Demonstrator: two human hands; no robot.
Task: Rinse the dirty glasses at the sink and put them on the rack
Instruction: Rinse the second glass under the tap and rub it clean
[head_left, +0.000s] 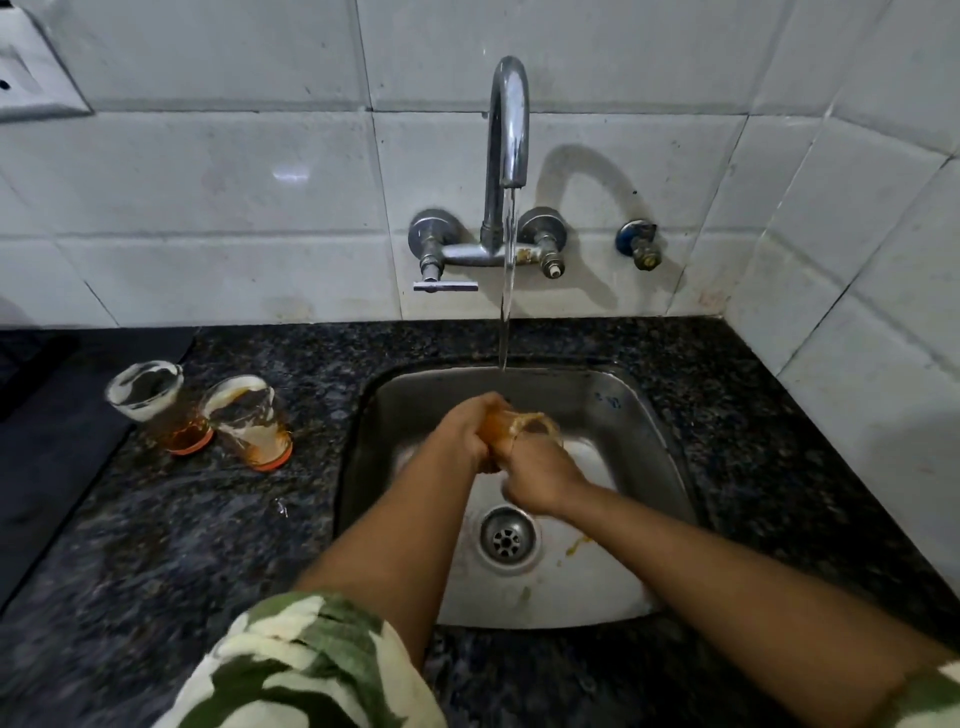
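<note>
Both my hands, left (464, 429) and right (537, 475), grip a stained amber-tinted drinking glass (522, 423) over the steel sink (644, 415), beneath running water (506, 291).

White tiles (218, 176) covered the wall behind the dark speckled table (156, 530). A switch plate (31, 78) sat at the upper left. A small blue valve (638, 243) stuck out of the wall. A dark cloth (47, 436) lay at the table's left edge.
</note>
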